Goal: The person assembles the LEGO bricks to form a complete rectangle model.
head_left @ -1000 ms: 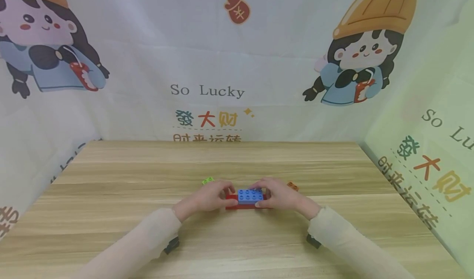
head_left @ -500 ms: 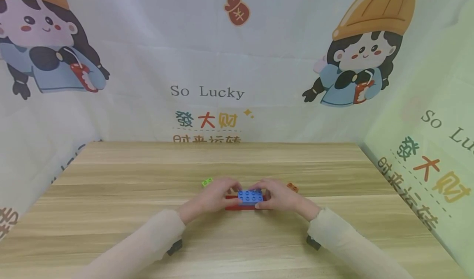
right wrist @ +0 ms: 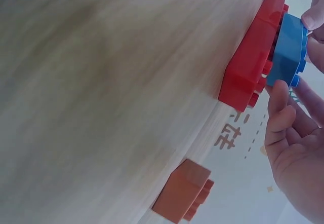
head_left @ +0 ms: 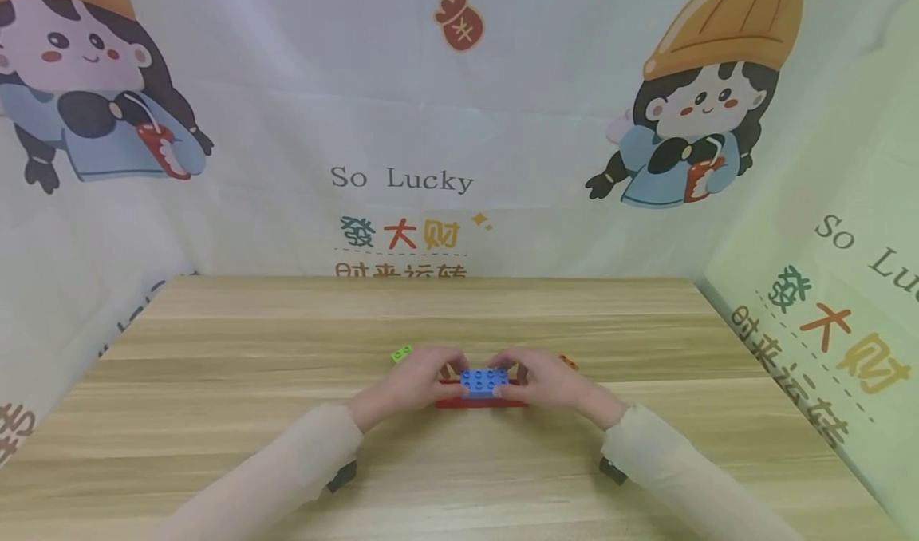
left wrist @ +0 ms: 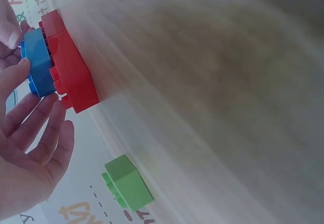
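Note:
A blue toy brick (head_left: 484, 382) with studs on top sits over the middle of a red brick base (head_left: 481, 403), close on its studs. A seam divides the red base in the left wrist view, where studs show at its near end. My left hand (head_left: 415, 377) holds the blue brick's left end, thumb in front and fingers behind. At the right end my right hand (head_left: 549, 377) grips the same brick between thumb and fingers. Both hands and the blue brick (right wrist: 288, 49) also appear in the right wrist view.
A light green brick (left wrist: 127, 183) lies beyond my left hand on the wooden table (head_left: 459, 477). Past my right hand is an orange brick (right wrist: 183, 191), partly hidden in the head view. A printed cloth (head_left: 402, 110) hangs behind the table.
My left hand has moved right, from beside the blue brick onto its left end. The right hand has shifted only slightly, and the bricks stay in nearly the same place.

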Action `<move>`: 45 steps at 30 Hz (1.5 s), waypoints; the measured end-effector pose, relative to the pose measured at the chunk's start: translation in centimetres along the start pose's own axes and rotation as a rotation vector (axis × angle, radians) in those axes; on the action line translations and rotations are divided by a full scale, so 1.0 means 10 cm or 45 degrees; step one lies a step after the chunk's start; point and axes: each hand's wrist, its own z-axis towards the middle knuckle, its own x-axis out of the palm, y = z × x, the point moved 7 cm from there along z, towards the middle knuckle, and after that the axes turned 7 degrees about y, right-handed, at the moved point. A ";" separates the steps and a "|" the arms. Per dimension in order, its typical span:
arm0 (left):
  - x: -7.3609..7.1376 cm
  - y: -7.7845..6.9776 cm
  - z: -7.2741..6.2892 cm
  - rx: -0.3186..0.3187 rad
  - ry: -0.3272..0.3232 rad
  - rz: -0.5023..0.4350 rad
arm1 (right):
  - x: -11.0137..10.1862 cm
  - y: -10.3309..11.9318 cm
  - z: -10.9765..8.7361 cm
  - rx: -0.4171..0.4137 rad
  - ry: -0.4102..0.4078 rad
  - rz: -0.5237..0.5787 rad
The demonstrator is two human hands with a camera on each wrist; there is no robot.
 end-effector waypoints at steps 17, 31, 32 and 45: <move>-0.02 0.00 0.05 -0.015 0.051 -0.044 | -0.05 -0.05 -0.02 -0.038 -0.066 -0.001; 0.01 0.00 0.03 -0.002 0.064 -0.030 | -0.06 0.01 -0.01 -0.149 -0.084 -0.080; 0.01 0.00 0.03 -0.002 0.063 -0.032 | -0.06 0.00 0.00 -0.143 -0.085 -0.084; 0.02 0.02 0.03 0.015 0.042 -0.056 | -0.03 -0.09 0.00 -0.053 -0.040 0.010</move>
